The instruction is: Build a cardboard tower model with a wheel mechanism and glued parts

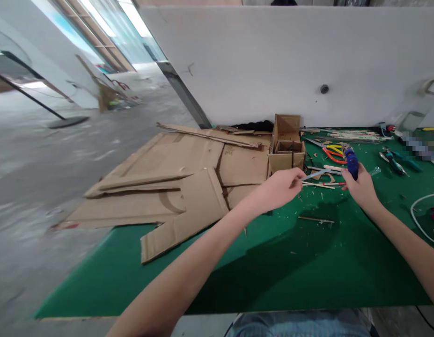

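**Pinch on a pale thin stick (pixel 317 175), fist on a blue pistol-shaped plastic tool (pixel 352 163)**

Left hand (pixel 280 188) is out over the green table mat (pixel 273 262), thumb and fingertips clamped on the near end of the stick. The stick's long axis runs from that pinch toward two o'clock, and its free end lies near the blue tool. Right hand (pixel 361 188) sits at three o'clock from the left, fingers wrapped shut around the tool's grip, with the blue body poking up at twelve o'clock above the knuckles. The right hand is the nearer one to the stick's free end, just a short gap away.

At eleven o'clock from the left hand stands a small open brown cardboard box (pixel 286 150), and flat brown cardboard sheets (pixel 188 182) spread away at nine o'clock. Red-and-yellow-handled pliers (pixel 332 152) lie behind the tool, and thin wooden sticks (pixel 318 185) lie under the pinch.

The tool's nozzle is hidden by its own body, so I cannot tell whether stick and tool touch. The right forearm is cut off by the frame edge, and a patch at the far right is blurred.
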`<state>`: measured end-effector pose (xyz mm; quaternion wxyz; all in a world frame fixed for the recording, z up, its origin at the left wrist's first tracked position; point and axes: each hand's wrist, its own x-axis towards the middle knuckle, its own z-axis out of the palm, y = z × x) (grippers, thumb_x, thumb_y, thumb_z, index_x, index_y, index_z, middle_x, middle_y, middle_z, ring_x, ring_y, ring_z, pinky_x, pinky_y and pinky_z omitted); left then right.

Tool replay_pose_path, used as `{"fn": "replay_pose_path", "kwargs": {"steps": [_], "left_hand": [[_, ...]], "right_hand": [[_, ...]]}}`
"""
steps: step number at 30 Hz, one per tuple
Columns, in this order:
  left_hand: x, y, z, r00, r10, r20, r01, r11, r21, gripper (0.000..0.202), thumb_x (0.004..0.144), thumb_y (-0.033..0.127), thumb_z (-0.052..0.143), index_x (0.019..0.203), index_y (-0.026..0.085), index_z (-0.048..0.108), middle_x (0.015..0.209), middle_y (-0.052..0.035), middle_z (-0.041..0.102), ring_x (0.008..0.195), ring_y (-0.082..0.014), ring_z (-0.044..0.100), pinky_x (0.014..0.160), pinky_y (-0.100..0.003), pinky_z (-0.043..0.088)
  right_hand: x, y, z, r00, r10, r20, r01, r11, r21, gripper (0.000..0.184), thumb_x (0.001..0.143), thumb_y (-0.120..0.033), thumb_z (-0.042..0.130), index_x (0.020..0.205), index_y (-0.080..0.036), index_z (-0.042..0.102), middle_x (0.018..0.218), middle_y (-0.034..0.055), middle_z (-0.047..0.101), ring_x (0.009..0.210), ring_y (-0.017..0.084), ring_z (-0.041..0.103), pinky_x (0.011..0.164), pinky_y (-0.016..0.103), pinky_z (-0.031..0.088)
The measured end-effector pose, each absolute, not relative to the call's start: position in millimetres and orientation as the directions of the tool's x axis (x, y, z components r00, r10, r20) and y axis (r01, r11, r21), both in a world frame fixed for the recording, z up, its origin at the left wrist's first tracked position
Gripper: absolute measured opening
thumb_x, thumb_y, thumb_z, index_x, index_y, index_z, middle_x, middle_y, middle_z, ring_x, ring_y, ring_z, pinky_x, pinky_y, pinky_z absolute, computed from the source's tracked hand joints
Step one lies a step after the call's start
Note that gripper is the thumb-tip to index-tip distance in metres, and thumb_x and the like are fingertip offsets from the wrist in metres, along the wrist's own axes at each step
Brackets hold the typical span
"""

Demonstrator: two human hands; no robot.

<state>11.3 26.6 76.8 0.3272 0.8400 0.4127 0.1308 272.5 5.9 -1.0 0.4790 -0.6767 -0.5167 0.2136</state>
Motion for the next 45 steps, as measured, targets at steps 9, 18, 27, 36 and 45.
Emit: {"fn": "replay_pose_path", "kwargs": {"steps": [9, 18, 27, 36, 45], "left_hand": [[25.8, 18.3, 72.9, 0.644, 0.762, -0.069, 0.597, -0.445, 0.667, 0.035, 0.100, 0.037, 0.031, 0.090, 0.020, 0.060, 0.067, -0.0002, 0.058, 0.053, -0.0125, 0.047, 0.051, -0.026, 0.033], [41.2, 6.8, 56.5, 0.626, 0.778, -0.056, 0.546, -0.386, 0.744, 0.020, 0.093, 0.026, 0.043, 0.076, 0.020, 0.050, 0.060, 0.0033, 0.048, 0.041, -0.0093, 0.049, 0.045, -0.023, 0.036], [46.0, 7.0, 42.7, 0.543, 0.830, 0.128, 0.518, -0.451, 0.727, 0.030, 0.096, 0.030, 0.044, 0.067, 0.020, 0.041, 0.057, 0.0037, 0.045, 0.050, -0.0095, 0.038, 0.053, -0.025, 0.028], [58.9, 16.6, 23.1, 0.459, 0.884, -0.090, 0.274, -0.045, 0.961, 0.019, 0.094, 0.029, 0.050, 0.078, 0.019, 0.048, 0.066, 0.0044, 0.054, 0.039, -0.0049, 0.046, 0.040, -0.019, 0.035], [59.2, 19.1, 23.2, 0.475, 0.870, -0.133, 0.195, 0.043, 0.980, 0.017, 0.094, 0.025, 0.051, 0.078, 0.018, 0.047, 0.064, 0.0047, 0.054, 0.043, -0.0055, 0.050, 0.042, -0.018, 0.039]], "right_hand": [[266.8, 7.2, -19.4, 0.298, 0.900, 0.318, 0.668, 0.041, -0.743, 0.053, 0.089, -0.045, 0.055, 0.134, -0.018, 0.049, 0.096, 0.0139, 0.072, 0.064, 0.026, 0.068, 0.058, 0.038, 0.053], [248.0, -1.9, -22.2, 0.270, 0.888, 0.372, 0.737, 0.059, -0.674, 0.052, 0.090, -0.041, 0.052, 0.136, -0.016, 0.048, 0.112, 0.0189, 0.070, 0.094, 0.036, 0.070, 0.076, 0.048, 0.055], [248.1, -2.8, -22.5, 0.195, 0.845, 0.497, 0.901, 0.045, -0.431, 0.055, 0.093, -0.037, 0.047, 0.140, -0.009, 0.045, 0.124, 0.0274, 0.063, 0.100, 0.041, 0.068, 0.073, 0.050, 0.056], [238.7, -6.5, -26.3, 0.063, 0.810, 0.583, 0.934, 0.159, -0.321, 0.054, 0.097, -0.035, 0.043, 0.145, -0.012, 0.040, 0.126, 0.0252, 0.064, 0.105, 0.040, 0.068, 0.070, 0.047, 0.059], [239.7, -7.1, -28.7, 0.014, 0.823, 0.568, 0.932, 0.196, -0.306, 0.054, 0.097, -0.034, 0.042, 0.146, -0.011, 0.041, 0.127, 0.0252, 0.063, 0.105, 0.038, 0.068, 0.071, 0.046, 0.059]]}}
